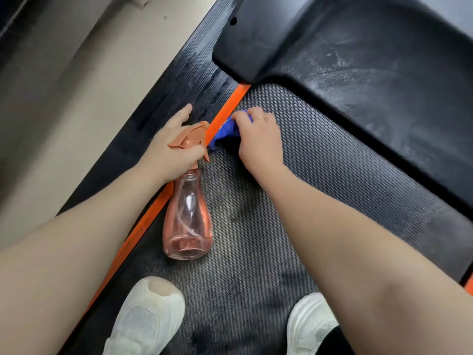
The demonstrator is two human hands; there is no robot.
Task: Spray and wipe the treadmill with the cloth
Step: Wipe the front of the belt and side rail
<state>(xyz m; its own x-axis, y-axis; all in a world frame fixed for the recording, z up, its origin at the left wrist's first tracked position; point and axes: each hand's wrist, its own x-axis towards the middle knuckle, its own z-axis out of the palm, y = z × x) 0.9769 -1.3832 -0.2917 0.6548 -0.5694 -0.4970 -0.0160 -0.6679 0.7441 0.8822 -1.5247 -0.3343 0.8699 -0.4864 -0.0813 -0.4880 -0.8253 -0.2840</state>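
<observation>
View from above of a person crouching on a treadmill belt (pixel 294 175), both bare arms reaching forward. The left hand (pixel 170 147) is wrapped around the neck of a clear pink spray bottle (pixel 188 221), just under its orange trigger head (pixel 194 135), with the index finger stretched out over the ribbed black side rail (pixel 179 80). The bottle's body hangs down toward the person, its base over the belt beside the orange edge strip (pixel 143 224). The right hand (pixel 259 139) is clenched on a bunched blue cloth (pixel 227 129), pressing it onto the belt right against the orange strip, just beside the bottle's nozzle. A dusty black motor cover (pixel 358 60) lies ahead. Two white sneakers (pixel 146 319) stand on the belt at the bottom.
</observation>
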